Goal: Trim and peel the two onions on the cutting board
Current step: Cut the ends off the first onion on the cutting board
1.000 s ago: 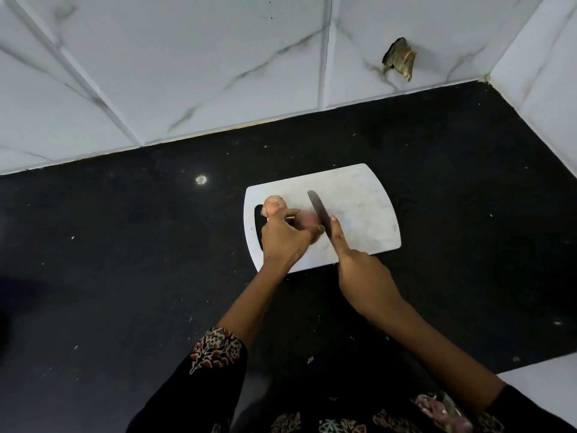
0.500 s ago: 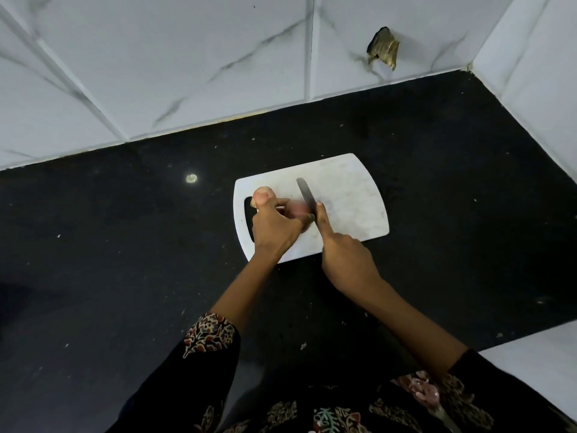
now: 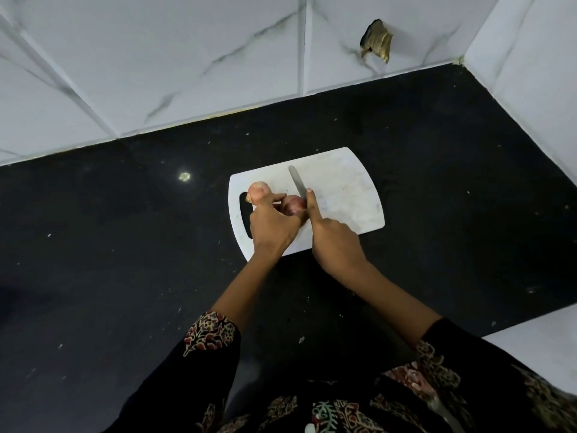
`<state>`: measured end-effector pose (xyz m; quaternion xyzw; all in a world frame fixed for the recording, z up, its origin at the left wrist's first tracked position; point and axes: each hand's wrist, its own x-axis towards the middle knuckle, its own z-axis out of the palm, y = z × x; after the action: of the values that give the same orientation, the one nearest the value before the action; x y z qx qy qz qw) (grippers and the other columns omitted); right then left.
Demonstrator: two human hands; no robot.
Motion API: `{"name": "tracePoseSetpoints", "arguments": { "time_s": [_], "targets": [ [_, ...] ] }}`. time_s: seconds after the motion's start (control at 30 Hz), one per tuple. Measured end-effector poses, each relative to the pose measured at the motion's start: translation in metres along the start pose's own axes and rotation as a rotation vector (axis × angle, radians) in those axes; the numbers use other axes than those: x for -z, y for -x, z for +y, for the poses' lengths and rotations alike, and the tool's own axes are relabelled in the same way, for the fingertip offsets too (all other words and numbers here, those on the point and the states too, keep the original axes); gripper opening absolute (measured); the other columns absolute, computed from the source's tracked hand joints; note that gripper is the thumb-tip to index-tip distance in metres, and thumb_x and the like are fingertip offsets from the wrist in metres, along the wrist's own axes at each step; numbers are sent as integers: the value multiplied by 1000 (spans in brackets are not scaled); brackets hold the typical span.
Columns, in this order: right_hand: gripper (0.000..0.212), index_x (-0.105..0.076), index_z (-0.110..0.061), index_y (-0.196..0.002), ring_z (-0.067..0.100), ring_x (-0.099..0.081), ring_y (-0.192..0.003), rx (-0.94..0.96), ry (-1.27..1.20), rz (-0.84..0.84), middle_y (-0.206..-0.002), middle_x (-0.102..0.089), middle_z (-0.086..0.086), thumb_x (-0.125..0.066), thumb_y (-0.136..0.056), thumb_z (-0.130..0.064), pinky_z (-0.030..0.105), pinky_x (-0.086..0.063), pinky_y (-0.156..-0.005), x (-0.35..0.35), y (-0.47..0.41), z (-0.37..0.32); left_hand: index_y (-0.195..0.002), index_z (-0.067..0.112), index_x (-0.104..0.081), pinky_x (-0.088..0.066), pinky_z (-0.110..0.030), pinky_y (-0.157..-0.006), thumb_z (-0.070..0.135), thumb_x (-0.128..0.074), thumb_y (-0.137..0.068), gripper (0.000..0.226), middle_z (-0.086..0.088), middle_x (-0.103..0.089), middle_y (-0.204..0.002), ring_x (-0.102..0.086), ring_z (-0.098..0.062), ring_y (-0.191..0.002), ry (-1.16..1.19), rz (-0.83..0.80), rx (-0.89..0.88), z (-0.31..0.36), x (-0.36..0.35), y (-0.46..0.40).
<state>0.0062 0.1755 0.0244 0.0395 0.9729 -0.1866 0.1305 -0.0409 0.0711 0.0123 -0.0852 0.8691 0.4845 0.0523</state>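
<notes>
Unmoved onion (image 3: 293,205) under left hand (image 3: 271,226)

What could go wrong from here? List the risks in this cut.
1. The left hand grips the round reddish onion right beside the narrow metal knife blade; a slip could likely nick its fingers.
2. The right hand rests its forefinger along the blade's spine, and it might slide off.
3. The second pale onion lies near the white plastic cutting board handle slot and could get knocked off.

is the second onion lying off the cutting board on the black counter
No, the second onion sits on the white cutting board beside its handle slot, just past the left hand.
</notes>
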Motion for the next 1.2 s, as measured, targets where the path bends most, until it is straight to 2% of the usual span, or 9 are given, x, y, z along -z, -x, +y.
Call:
{"name": "tracePoseSetpoints", "arguments": {
  "time_s": [0.2, 0.37, 0.43, 0.6, 0.73, 0.87, 1.03, 1.13, 1.2],
  "targets": [
    [82, 18, -24, -148, 19, -52, -70, -36, -11, -23, -91, -60, 10, -40, -93, -5, 35, -42, -61, -5, 23, 6, -121, 10, -59, -49, -23, -84, 25, -82, -72, 55, -2, -66, -109, -56, -9, -90, 8, -15, -15, -2, -1, 0],
    [79, 18, -22, -148, 22, -56, -76, -11, -23, -36, -95, -61, 12, -40, -96, -13, 37, -47, -66, -2, -3, 0, -120, 10, -60, -49, -24, -84, 26, -78, -76, 50, 1, -65, -104, -58, -9, -90, 12, -13, -22, -3, -1, 1],
    [80, 17, -24, -149, 21, -55, -74, -32, -23, -46, -93, -60, 12, -41, -95, -10, 37, -47, -65, -1, 5, 3, -119, 11, -60, -48, -23, -84, 26, -80, -75, 51, 2, -65, -103, -58, -9, -90, 19, -20, -22, -4, -1, 2],
    [81, 16, -22, -149, 19, -47, -68, -55, 1, -41, -88, -57, 10, -40, -93, -5, 34, -37, -59, -9, 25, 4, -120, 12, -59, -45, -21, -82, 25, -81, -74, 53, 3, -63, -103, -55, -7, -88, 11, -22, -31, -1, -3, 4],
    [78, 14, -24, -149, 20, -47, -71, -44, -49, -69, -86, -52, 9, -38, -94, -8, 35, -37, -63, -3, 10, 2, -119, 15, -58, -47, -22, -83, 28, -81, -73, 52, 6, -62, -102, -57, -7, -90, 46, -19, -50, -6, 0, 10],
    [74, 12, -31, -150, 21, -52, -70, -63, -153, -19, -80, -51, 5, -36, -96, -11, 36, -43, -65, -2, 20, 9, -120, 18, -55, -50, -20, -89, 18, -80, -75, 52, 12, -58, -107, -58, -8, -102, 93, -55, -140, -15, 2, 26],
    [72, 10, -31, -150, 23, -56, -66, -61, -218, 12, -76, -56, 7, -37, -98, -13, 35, -44, -61, -3, 19, 12, -122, 22, -51, -54, -29, -90, 23, -77, -78, 51, 11, -59, -113, -60, -9, -103, 92, -60, -170, -19, 2, 41],
    [71, 8, -32, -150, 26, -59, -70, -58, -251, 13, -76, -55, 8, -37, -99, -13, 40, -50, -66, -1, 19, 12, -125, 19, -46, -51, -24, -88, 23, -78, -78, 57, 5, -56, -117, -58, -12, -102, 31, -143, -159, -18, 10, 37],
    [70, 8, -33, -150, 26, -59, -70, -45, -258, 7, -72, -52, 4, -36, -99, -13, 41, -51, -67, -1, 19, 11, -132, 17, -43, -50, -27, -89, 24, -80, -74, 69, 1, -54, -120, -59, -17, -101, -25, -244, -115, -18, 13, 28]
  ]
}}
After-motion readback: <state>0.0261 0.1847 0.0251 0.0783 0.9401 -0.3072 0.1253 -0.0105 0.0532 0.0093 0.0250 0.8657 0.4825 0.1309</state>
